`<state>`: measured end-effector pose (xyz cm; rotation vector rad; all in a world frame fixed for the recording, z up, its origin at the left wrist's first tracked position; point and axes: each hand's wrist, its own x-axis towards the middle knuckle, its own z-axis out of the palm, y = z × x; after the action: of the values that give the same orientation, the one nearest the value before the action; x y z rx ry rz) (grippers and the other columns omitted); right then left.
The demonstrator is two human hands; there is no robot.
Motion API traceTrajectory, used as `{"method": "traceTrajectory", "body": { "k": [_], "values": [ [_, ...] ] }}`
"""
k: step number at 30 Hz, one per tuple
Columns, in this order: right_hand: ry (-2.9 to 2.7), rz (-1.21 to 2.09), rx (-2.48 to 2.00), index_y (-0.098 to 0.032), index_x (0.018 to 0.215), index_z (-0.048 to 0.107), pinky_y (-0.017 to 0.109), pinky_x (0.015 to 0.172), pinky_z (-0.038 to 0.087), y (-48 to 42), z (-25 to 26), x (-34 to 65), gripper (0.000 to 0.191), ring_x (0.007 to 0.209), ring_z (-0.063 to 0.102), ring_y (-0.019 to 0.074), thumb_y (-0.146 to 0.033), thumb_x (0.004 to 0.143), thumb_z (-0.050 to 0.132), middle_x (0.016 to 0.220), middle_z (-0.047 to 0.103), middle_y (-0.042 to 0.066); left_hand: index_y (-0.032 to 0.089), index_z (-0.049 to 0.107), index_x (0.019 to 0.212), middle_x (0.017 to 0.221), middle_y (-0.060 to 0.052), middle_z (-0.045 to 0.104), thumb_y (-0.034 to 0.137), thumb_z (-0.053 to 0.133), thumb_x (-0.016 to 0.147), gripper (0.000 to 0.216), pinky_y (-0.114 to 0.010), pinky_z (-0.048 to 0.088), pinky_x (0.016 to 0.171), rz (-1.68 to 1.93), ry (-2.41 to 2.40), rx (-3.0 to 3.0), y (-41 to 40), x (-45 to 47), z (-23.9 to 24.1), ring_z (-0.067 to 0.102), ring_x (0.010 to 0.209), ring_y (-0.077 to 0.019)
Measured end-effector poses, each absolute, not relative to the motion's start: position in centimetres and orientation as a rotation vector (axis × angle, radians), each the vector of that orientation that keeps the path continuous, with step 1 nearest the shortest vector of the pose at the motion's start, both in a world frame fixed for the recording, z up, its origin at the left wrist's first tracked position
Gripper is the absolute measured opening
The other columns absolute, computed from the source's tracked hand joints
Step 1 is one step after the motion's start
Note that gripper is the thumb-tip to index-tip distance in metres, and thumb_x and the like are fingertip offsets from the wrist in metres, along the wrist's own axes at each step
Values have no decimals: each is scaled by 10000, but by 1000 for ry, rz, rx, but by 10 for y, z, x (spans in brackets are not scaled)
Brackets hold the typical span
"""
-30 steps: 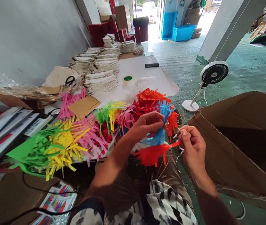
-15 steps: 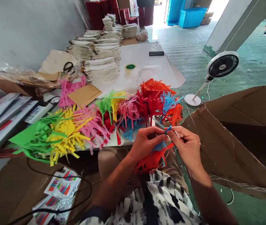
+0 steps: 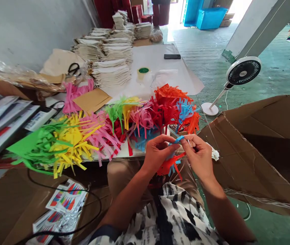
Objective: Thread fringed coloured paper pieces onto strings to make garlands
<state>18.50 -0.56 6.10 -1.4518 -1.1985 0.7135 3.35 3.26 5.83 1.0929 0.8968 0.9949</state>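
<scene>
Above my lap, my left hand (image 3: 156, 153) and my right hand (image 3: 198, 156) face each other, thumbs and fingertips closed on the two ends of a twisted blue paper tassel top (image 3: 178, 139). Orange fringe (image 3: 167, 166) and some blue strips hang below my hands, partly hidden by them. A thin white piece shows among the right fingers. Beyond the right hand is a white bundle (image 3: 215, 153), perhaps string. Fringed paper in green (image 3: 40, 144), yellow (image 3: 70, 143), pink (image 3: 98, 131), red (image 3: 166, 110) and orange (image 3: 171, 91) lies along the table edge.
Stacks of cream cloth bags (image 3: 111, 73) stand at the table's back left. Nearby are tape (image 3: 143, 70), a phone (image 3: 172, 56), scissors (image 3: 73, 69) and a brown envelope (image 3: 92, 99). On the right are an open cardboard box (image 3: 237, 153) and a white fan (image 3: 243, 72). Printed packets (image 3: 65, 197) lie lower left.
My hands have shifted slightly left and up, still pinching the blue paper, which now lies more level. The orange fringe has risen with them. The white bundle beyond my right hand has come into view.
</scene>
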Motion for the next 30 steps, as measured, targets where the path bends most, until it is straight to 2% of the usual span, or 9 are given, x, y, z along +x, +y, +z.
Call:
{"method": "traceTrajectory", "body": {
  "k": [2, 4, 7, 9, 15, 18, 23, 27, 30],
  "values": [
    [-1209, 746, -1444, -200, 910, 709, 282, 552, 261, -4, 61, 186, 214, 588, 321, 111, -401, 972, 670, 650, 337, -68, 177, 724, 856, 533, 83, 487, 458, 935, 717, 378, -207, 227, 463, 883, 830, 1006, 37, 31, 55, 324, 457, -41],
    [-1235, 787, -1413, -218, 1066, 701, 279, 573, 298, -6, 62, 187, 176, 608, 355, 116, -364, 978, 661, 681, 355, -70, 170, 712, 872, 592, 66, 555, 467, 940, 709, 409, -198, 236, 451, 836, 799, 923, 43, 29, 51, 345, 456, -33],
    [-1291, 848, -1355, -291, 1378, 569, 282, 608, 336, -12, 64, 188, 348, 634, 400, 125, -325, 1032, 581, 731, 411, -74, 159, 716, 868, 694, 36, 612, 497, 892, 771, 394, -191, 258, 453, 870, 789, 836, 49, 28, 46, 376, 483, -28],
    [-1308, 858, -1340, -329, 1451, 497, 288, 624, 346, -17, 64, 187, 389, 639, 404, 129, -323, 1063, 531, 737, 410, -77, 153, 722, 853, 690, 32, 595, 523, 848, 815, 393, -192, 265, 459, 882, 776, 824, 50, 28, 45, 376, 492, -31],
    [-1297, 915, -1237, -374, 1470, 450, 291, 636, 356, -18, 63, 184, 399, 638, 370, 130, -320, 1081, 520, 726, 328, -81, 143, 731, 849, 659, 36, 545, 552, 820, 842, 418, -203, 288, 491, 890, 759, 896, 47, 29, 44, 361, 514, -42],
    [-1300, 929, -1196, -391, 1474, 448, 293, 667, 370, -18, 64, 183, 401, 671, 391, 131, -317, 1086, 520, 748, 332, -75, 152, 730, 864, 634, 45, 511, 555, 809, 856, 411, -208, 273, 487, 875, 757, 903, 46, 29, 44, 351, 513, -47],
    [-1312, 939, -1201, -394, 1474, 445, 292, 653, 357, -16, 62, 184, 398, 661, 371, 133, -325, 1089, 520, 750, 329, -75, 148, 707, 836, 645, 37, 549, 557, 805, 859, 422, -207, 265, 474, 877, 743, 920, 45, 29, 49, 366, 493, -39],
    [-1322, 942, -1202, -391, 1475, 434, 296, 676, 380, -14, 60, 185, 398, 688, 418, 139, -333, 1090, 517, 758, 380, -73, 146, 697, 836, 658, 33, 581, 577, 807, 848, 445, -204, 255, 449, 863, 748, 939, 44, 28, 51, 366, 474, -33],
    [-1336, 932, -1205, -386, 1471, 436, 301, 689, 395, -14, 60, 185, 392, 685, 428, 143, -345, 1090, 517, 750, 382, -74, 148, 688, 839, 610, 49, 539, 577, 795, 861, 443, -200, 249, 445, 848, 755, 979, 42, 28, 49, 362, 471, -36]
  ]
}}
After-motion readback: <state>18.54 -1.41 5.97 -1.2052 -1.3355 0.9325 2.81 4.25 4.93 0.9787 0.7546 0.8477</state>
